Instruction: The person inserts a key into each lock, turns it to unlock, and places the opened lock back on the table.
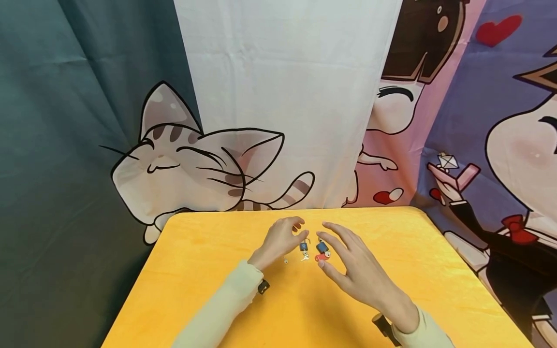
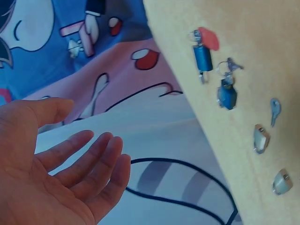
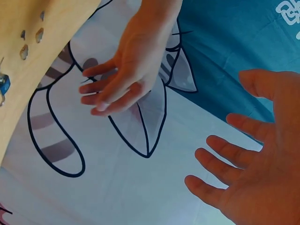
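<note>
My left hand hovers over the table with fingers loosely bent, holding nothing. Across from it, my right hand is spread, thumb apart from the fingers, also with nothing in it. Between the hands lie two blue padlocks. One blue padlock has its shackle raised and a ring of keys attached. The other blue padlock lies beside a red tag. In the left wrist view, a loose key lies near two small silvery padlocks, one padlock closer to it, the other padlock farther off.
A yellow cloth covers the table, whose far edge meets a hanging curtain printed with a cartoon cat. More printed fabric hangs on the right. Dark bands carrying small devices sit at both wrists.
</note>
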Tool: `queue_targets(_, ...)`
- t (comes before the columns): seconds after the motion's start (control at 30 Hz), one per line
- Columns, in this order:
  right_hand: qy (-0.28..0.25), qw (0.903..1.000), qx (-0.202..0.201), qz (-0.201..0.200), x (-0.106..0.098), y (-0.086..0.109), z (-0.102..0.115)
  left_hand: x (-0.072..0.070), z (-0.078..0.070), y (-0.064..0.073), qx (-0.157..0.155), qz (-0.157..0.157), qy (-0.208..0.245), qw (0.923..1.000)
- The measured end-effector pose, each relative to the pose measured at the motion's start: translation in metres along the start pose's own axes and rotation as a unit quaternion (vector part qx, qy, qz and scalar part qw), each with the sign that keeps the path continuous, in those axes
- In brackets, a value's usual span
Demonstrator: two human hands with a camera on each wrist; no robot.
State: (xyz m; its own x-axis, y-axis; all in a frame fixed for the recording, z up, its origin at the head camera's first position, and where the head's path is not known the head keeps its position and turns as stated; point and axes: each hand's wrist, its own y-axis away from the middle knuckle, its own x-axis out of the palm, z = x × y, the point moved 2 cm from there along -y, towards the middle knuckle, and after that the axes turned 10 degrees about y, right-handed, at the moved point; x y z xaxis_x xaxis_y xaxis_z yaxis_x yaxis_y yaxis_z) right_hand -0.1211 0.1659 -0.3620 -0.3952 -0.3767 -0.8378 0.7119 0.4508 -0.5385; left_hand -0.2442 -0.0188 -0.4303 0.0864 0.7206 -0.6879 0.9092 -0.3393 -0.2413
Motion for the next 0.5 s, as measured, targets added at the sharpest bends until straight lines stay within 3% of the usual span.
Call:
queue_targets(0.17, -0.005, 0.9999, -0.003, -0.011, 0.0, -0.005, 0.0, -0.014, -0.006, 0.009, 0.01, -0.018, -0.001, 0.9998)
queue_targets(0.5, -0.014, 0.9993, -0.019, -0.031, 0.0, -0.014, -0.001, -0.041, -0.017, 0.034, 0.064, -0.053, -0.016, 0.9964)
